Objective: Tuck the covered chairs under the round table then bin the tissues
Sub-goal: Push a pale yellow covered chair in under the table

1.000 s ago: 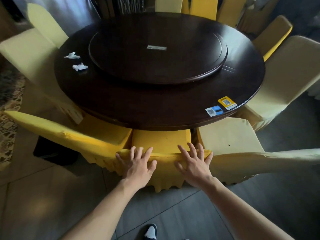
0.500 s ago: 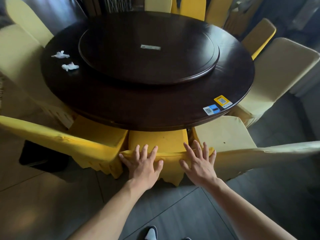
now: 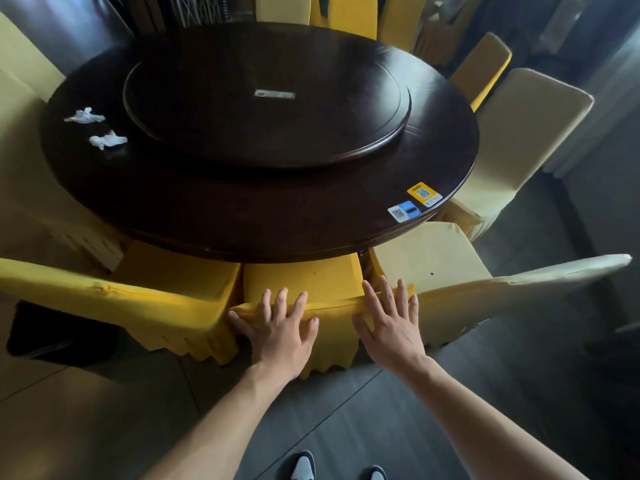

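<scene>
The round table (image 3: 242, 209) fills the middle of the view, dark wood with a raised turning disc (image 3: 266, 98) on top. Covered chairs ring it. The one in hand, the yellow chair (image 3: 304, 282), stands at the near edge, straight ahead of the person. Its seat already runs partly under the tabletop, and its back faces the person, so the chair points away toward the table's centre. The top of the backrest runs left to right, and that is its long axis as seen here.

A second yellow chair (image 3: 145, 296) sits just to its left and a pale chair (image 3: 450, 282) just to its right, both angled in beside it, so the gap is tight on either side.

The left hand (image 3: 277, 330) lies flat on the left part of the backrest top, fingers straight and spread, holding nothing. The right hand (image 3: 389, 323) does the same on the right part. Both are equally near, side by side along the backrest, and any further push would go straight away from the person, square to that long axis. The chair looks close to fully tucked, judging by how little seat shows.

Two crumpled tissues (image 3: 104, 128) lie on the far left of the tabletop, close together, well apart from both hands. The left hand is the nearer one for them. No bin can be made out for certain; a dark shape (image 3: 52, 337) on the floor at the near left may be one.
</scene>
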